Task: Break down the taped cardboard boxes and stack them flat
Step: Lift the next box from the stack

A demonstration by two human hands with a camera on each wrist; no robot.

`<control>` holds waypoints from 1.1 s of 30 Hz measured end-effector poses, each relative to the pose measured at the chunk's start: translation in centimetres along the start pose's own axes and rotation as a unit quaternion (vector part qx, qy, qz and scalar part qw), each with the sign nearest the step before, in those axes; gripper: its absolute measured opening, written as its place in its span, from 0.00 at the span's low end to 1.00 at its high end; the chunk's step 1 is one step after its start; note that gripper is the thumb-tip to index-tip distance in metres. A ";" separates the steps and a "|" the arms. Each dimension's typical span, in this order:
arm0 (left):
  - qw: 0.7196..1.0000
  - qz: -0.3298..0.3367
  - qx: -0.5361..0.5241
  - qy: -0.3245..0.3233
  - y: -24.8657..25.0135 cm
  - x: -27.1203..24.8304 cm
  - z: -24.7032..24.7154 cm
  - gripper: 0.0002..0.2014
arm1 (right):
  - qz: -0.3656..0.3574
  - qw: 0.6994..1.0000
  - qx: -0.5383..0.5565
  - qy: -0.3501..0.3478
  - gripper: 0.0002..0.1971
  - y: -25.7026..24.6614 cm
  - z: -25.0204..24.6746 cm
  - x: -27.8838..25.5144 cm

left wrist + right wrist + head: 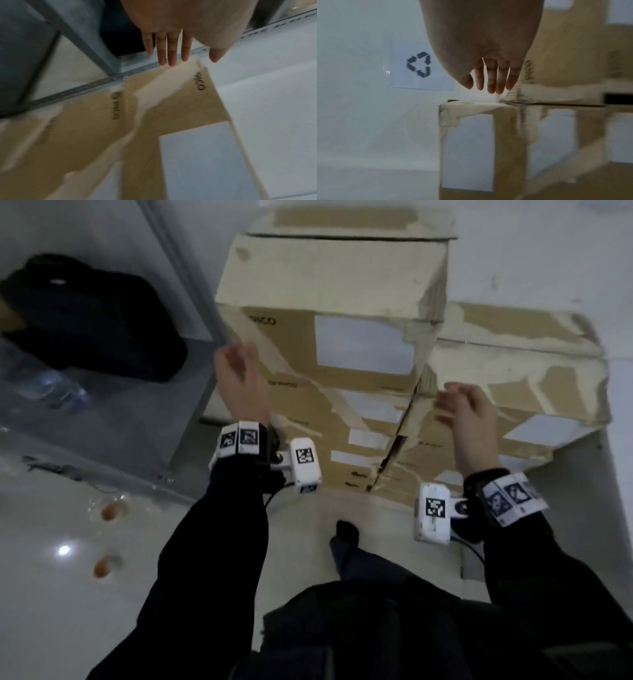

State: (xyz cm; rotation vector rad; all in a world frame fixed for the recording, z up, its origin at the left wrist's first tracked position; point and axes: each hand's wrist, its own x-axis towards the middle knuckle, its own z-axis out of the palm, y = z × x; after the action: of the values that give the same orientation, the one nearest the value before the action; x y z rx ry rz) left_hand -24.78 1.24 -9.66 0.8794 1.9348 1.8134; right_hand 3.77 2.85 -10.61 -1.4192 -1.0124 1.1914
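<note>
From the head view I see two piles of cardboard boxes on the floor against the white wall. The taller stack (329, 344) stands left of centre, and the lower stack (513, 392) sits touching it on the right; both show torn tape and white labels. My left hand (239, 381) is raised at the near left corner of the taller stack, fingers loose and holding nothing; I cannot tell whether it touches the cardboard. My right hand (469, 412) hovers where the two stacks meet, fingers relaxed and empty. On the left a grey metal shelf (137, 419) carries a black bag (92, 320).

From the left wrist view, my left hand (173, 40) has its fingers (171, 54) straight and close together, tips just at the far corner of a brown box (171, 108) with a pale label. The perforated shelf rail (85, 89) runs past behind it. The picture is blurred.

From the right wrist view, my right hand (488, 65) has straight fingers slightly spread, gripping nothing, just beside a torn box corner (513, 93). A recycling sign (419, 65) is stuck on the wall beyond.
</note>
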 end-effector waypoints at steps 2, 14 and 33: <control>0.999 0.029 -0.021 0.035 2.6 3.6 2.1 0.18 | -0.033 0.999 0.033 0.013 0.05 -3.2 1.9 1.8; 0.979 -0.150 -0.084 -0.109 0.9 11.8 1.5 0.26 | 0.032 0.995 0.075 -0.060 0.48 -6.5 8.8 6.9; 0.955 0.040 -0.174 -0.239 10.3 -3.8 0.3 0.14 | -0.007 0.984 0.173 0.028 0.22 -8.4 -7.1 -9.3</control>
State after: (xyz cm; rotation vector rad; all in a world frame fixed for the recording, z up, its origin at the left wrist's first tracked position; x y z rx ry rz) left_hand -19.67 -1.02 -0.19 1.1512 1.2556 1.7092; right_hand 9.16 -5.96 -0.61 -1.1607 -0.7332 1.2415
